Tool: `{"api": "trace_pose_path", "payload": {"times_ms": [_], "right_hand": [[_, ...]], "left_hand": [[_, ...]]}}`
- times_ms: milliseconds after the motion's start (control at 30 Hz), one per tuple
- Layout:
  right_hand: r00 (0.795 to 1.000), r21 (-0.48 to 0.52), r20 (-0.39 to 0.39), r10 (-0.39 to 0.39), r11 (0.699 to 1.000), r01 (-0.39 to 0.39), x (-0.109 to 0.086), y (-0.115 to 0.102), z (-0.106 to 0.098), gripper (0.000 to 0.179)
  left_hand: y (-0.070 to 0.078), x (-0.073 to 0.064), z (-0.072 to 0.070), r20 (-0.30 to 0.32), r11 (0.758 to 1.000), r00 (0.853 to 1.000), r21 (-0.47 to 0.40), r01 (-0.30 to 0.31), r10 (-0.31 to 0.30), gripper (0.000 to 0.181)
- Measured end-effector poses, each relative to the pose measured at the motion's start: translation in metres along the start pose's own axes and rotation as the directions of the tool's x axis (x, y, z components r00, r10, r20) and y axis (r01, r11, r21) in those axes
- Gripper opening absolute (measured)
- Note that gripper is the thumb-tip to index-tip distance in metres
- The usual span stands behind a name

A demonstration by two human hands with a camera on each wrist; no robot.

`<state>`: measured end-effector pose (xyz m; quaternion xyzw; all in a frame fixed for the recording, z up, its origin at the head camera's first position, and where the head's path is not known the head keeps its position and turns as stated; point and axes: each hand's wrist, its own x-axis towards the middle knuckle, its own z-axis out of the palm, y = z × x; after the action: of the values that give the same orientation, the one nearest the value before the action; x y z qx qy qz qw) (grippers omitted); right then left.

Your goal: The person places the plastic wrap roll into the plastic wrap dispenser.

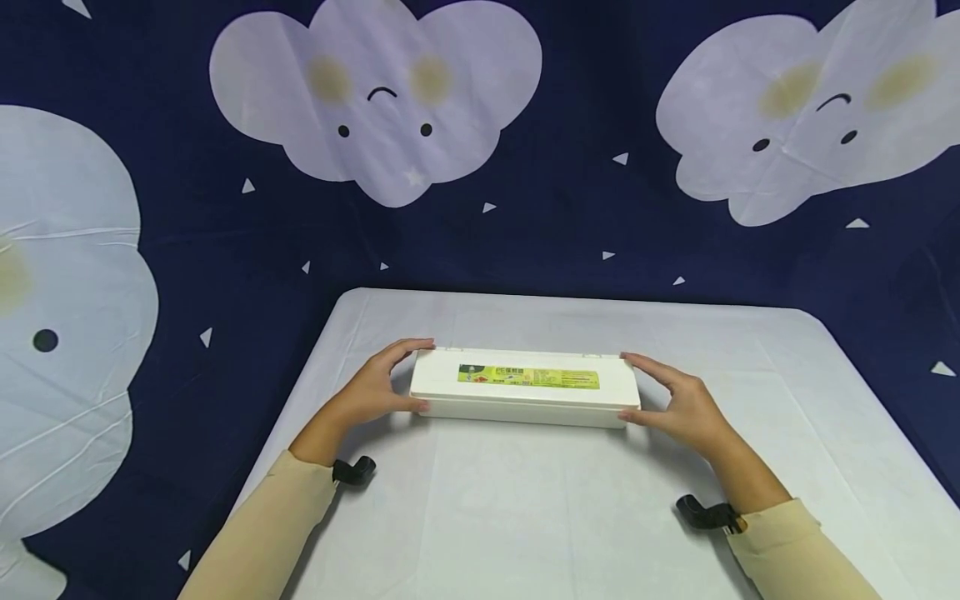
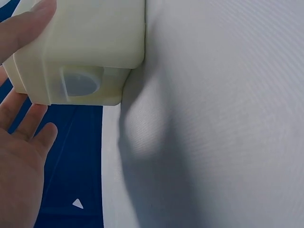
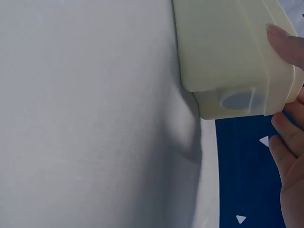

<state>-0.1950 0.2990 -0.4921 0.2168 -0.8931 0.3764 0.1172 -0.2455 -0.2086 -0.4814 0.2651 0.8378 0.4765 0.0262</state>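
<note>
A long white plastic wrap box point(image 1: 517, 412) lies crosswise on the table, its lid down. On the lid is a green and yellow label point(image 1: 528, 377). My left hand point(image 1: 373, 390) grips the left end, thumb at the front and fingers at the back edge. The right hand point(image 1: 688, 410) holds the opposite end the same way. Each wrist view shows a rounded recess in the box's end, seen on the box point(image 2: 95, 33) at left and the box point(image 3: 223, 42) at right. Whatever is inside the box is hidden.
The table point(image 1: 495, 508) has a white cover and rounded far corners. Behind it hangs a dark blue cloth point(image 1: 570, 225) with cloud faces and small triangles. A black wrist camera mount sits by the left sleeve point(image 1: 262, 521), another by the right sleeve point(image 1: 798, 550).
</note>
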Motion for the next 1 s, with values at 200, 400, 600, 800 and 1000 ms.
{"api": "trace_pose_path", "payload": {"times_ms": [200,400,600,800,1000], "right_hand": [[0.990,-0.099,-0.058,-0.126,0.988,0.120,-0.0039,0.0033,0.0049,0.095],[0.982,-0.100,-0.082,-0.169,0.982,0.160,-0.0058,0.0055,0.0076,0.095],[0.986,-0.073,-0.086,-0.140,0.988,0.134,-0.0073,0.0071,0.0085,0.096],[0.989,-0.044,-0.087,-0.120,0.992,0.117,-0.0077,0.0089,0.0092,0.096],[0.992,-0.011,-0.069,-0.103,0.995,0.102,-0.0076,0.0100,0.0105,0.095]], "left_hand": [[-0.0013,0.0000,0.0009,0.012,0.999,1.000,0.043,-0.002,0.001,0.099],[-0.0021,-0.0006,0.0022,0.017,0.998,1.000,0.057,-0.014,0.013,0.099],[-0.0020,-0.0025,0.0038,0.014,0.999,1.000,0.049,-0.013,0.012,0.098],[0.0001,-0.0031,0.0040,0.013,0.999,1.000,0.049,-0.013,0.012,0.097],[-0.0012,-0.0032,0.0042,0.034,0.999,0.999,0.031,-0.012,0.011,0.098]]}}
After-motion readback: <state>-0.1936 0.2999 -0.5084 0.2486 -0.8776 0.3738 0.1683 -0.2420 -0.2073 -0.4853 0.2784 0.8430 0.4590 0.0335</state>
